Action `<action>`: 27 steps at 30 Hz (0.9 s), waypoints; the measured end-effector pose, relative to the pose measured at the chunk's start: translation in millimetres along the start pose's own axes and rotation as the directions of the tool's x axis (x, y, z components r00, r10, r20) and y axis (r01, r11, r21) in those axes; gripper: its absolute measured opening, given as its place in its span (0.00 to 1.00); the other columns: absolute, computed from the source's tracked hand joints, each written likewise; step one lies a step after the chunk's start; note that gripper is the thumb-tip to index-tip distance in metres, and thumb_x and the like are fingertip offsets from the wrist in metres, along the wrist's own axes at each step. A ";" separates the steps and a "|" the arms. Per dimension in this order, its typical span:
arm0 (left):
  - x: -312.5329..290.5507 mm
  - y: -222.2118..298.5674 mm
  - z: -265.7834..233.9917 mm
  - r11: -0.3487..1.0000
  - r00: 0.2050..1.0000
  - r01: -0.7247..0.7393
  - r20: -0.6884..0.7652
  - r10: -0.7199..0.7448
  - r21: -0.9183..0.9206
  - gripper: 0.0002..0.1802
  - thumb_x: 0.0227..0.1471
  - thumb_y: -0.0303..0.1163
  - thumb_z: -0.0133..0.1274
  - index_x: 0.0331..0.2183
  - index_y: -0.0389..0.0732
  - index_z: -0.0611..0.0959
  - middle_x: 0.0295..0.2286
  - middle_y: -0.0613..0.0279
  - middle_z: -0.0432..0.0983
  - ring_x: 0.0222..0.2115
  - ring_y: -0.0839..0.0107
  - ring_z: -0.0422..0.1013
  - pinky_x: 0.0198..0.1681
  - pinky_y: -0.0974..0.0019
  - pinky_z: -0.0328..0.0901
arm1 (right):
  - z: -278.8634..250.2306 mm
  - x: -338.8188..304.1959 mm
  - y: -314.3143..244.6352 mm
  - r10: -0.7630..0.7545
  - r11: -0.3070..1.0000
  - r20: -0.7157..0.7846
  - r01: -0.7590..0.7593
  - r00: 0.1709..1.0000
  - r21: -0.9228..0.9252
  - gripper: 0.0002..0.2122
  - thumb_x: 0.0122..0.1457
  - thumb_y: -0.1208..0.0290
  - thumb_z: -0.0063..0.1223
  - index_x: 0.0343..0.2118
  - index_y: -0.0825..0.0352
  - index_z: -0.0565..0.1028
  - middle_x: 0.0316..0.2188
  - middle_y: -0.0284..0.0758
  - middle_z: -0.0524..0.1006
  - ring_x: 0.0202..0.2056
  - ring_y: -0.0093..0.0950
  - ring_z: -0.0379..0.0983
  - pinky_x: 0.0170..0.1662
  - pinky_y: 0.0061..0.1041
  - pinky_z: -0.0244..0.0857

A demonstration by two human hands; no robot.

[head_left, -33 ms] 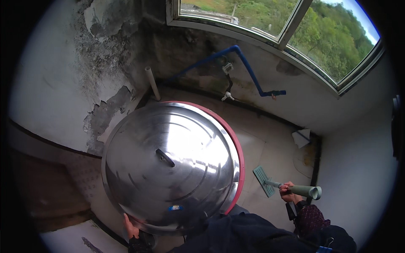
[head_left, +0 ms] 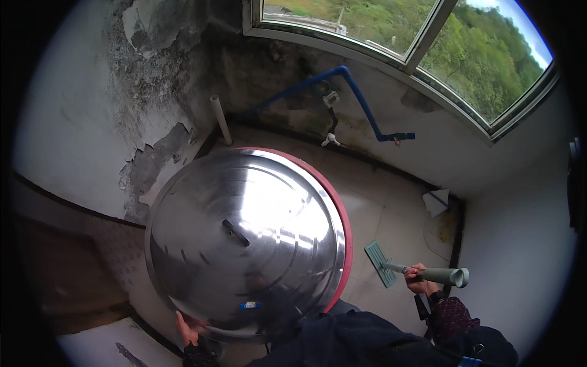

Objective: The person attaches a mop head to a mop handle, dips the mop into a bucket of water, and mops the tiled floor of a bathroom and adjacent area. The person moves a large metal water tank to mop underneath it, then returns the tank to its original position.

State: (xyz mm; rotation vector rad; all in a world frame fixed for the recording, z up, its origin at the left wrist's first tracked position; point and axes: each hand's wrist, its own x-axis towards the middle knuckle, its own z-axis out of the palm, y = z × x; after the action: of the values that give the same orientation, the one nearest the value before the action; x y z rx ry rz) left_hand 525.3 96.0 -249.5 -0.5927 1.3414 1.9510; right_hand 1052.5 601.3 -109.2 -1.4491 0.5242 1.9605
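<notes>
A large round metal lid (head_left: pixel 195 220) with a dark bar handle (head_left: pixel 235 233) and a small blue label covers a big vessel. The vessel's red rim (head_left: pixel 349 244) shows along the right side; its contents are hidden. My left hand (head_left: pixel 187 332) grips the lid's near left edge, with part of its fingers hidden beside the rim. My right hand (head_left: pixel 418 281) is closed around the pale green pole of a flat mop (head_left: pixel 455 277). The mop's green rectangular head (head_left: pixel 380 264) is down by the floor tiles, to the right of the vessel.
A white pipe (head_left: pixel 221 120) stands upright in the corner behind the lid. Along the far wall run a blue pipe (head_left: pixel 362 101) and a white tap (head_left: pixel 331 140), below a window (head_left: pixel 408 61). A white piece (head_left: pixel 436 202) lies near the right corner.
The lid has shifted slightly left and toward me, and my left hand has moved with it. The mop and my right hand are almost unchanged.
</notes>
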 end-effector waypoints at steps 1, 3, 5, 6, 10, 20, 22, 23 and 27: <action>4.4 -2.0 -12.0 0.999 0.992 0.028 -0.126 -0.033 -0.040 0.28 0.57 0.48 0.38 0.50 0.37 0.63 0.45 0.55 0.67 0.44 0.56 0.65 0.45 0.56 0.63 | 12.1 -1.1 -0.6 -0.002 1.000 -0.003 0.002 1.000 0.002 0.08 0.48 0.80 0.47 0.18 0.64 0.62 0.15 0.28 0.62 0.16 0.19 0.58 0.18 0.15 0.55; 10.7 -6.9 -33.9 0.998 0.994 -0.025 -0.102 0.032 0.063 0.30 0.56 0.48 0.37 0.53 0.36 0.60 0.48 0.53 0.64 0.46 0.53 0.64 0.46 0.54 0.63 | 46.4 1.4 -4.8 0.074 0.997 -0.027 -0.073 0.997 0.029 0.07 0.47 0.80 0.46 0.17 0.65 0.62 0.14 0.28 0.62 0.16 0.20 0.59 0.18 0.16 0.55; 14.9 -19.9 -54.0 0.987 0.981 -0.100 -0.155 0.119 0.126 0.27 0.57 0.45 0.37 0.50 0.34 0.63 0.46 0.53 0.65 0.43 0.56 0.66 0.44 0.54 0.64 | 85.3 9.0 -4.9 0.163 0.987 -0.030 -0.163 0.986 0.019 0.06 0.46 0.80 0.45 0.17 0.66 0.63 0.14 0.29 0.62 0.17 0.20 0.60 0.18 0.17 0.55; 9.9 -26.1 -67.8 0.998 0.999 -0.051 -0.003 0.051 -0.025 0.25 0.57 0.42 0.38 0.49 0.33 0.65 0.44 0.54 0.66 0.41 0.58 0.67 0.42 0.56 0.65 | 100.3 11.1 0.3 0.129 0.992 0.010 -0.129 0.992 -0.004 0.05 0.45 0.80 0.44 0.17 0.67 0.62 0.14 0.29 0.62 0.17 0.21 0.60 0.18 0.17 0.55; 18.6 -49.1 -121.3 0.960 0.970 -0.122 -0.174 0.169 0.250 0.22 0.58 0.41 0.37 0.47 0.34 0.67 0.44 0.57 0.67 0.43 0.66 0.66 0.45 0.63 0.62 | 147.0 5.6 32.9 0.136 0.976 0.060 -0.124 0.989 -0.177 0.03 0.49 0.79 0.43 0.22 0.70 0.63 0.15 0.28 0.64 0.15 0.17 0.62 0.17 0.13 0.57; 28.1 -101.1 -180.8 0.923 0.935 -0.169 -0.239 0.261 0.345 0.25 0.56 0.46 0.41 0.44 0.32 0.70 0.42 0.55 0.69 0.44 0.66 0.65 0.47 0.65 0.59 | 221.4 -1.4 99.6 0.228 0.747 0.274 0.013 0.934 -0.665 0.07 0.50 0.76 0.45 0.30 0.74 0.63 0.17 0.26 0.65 0.15 0.13 0.62 0.16 0.10 0.54; 18.2 -93.1 -157.0 0.792 0.830 -0.141 -0.365 0.422 0.594 0.28 0.55 0.42 0.44 0.51 0.33 0.63 0.48 0.49 0.63 0.47 0.61 0.62 0.50 0.65 0.57 | 243.1 -1.1 107.7 0.280 0.659 0.285 0.032 0.917 -0.752 0.08 0.50 0.76 0.45 0.30 0.74 0.63 0.18 0.27 0.65 0.15 0.13 0.62 0.15 0.10 0.54; 10.3 -89.2 -139.5 0.773 0.774 -0.168 -0.404 0.487 0.611 0.28 0.54 0.40 0.45 0.52 0.34 0.61 0.50 0.48 0.60 0.48 0.60 0.61 0.51 0.64 0.57 | 255.8 0.5 111.0 0.296 0.618 0.271 0.032 0.916 -0.785 0.08 0.50 0.75 0.45 0.31 0.73 0.64 0.18 0.27 0.65 0.15 0.13 0.62 0.15 0.09 0.54; -35.4 -78.5 -23.4 0.594 0.648 -0.310 -0.293 0.703 0.742 0.29 0.52 0.32 0.47 0.54 0.38 0.59 0.52 0.48 0.56 0.50 0.60 0.58 0.52 0.64 0.56 | 304.7 18.3 109.9 0.359 0.417 0.257 0.092 0.897 -0.904 0.06 0.52 0.75 0.43 0.30 0.71 0.64 0.18 0.26 0.63 0.16 0.14 0.62 0.16 0.11 0.54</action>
State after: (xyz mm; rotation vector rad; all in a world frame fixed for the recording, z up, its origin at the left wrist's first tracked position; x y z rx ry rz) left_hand 607.4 82.5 -281.9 -0.4497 2.7095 1.5690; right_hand 761.2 724.4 -36.9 -1.4478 -0.8381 2.7852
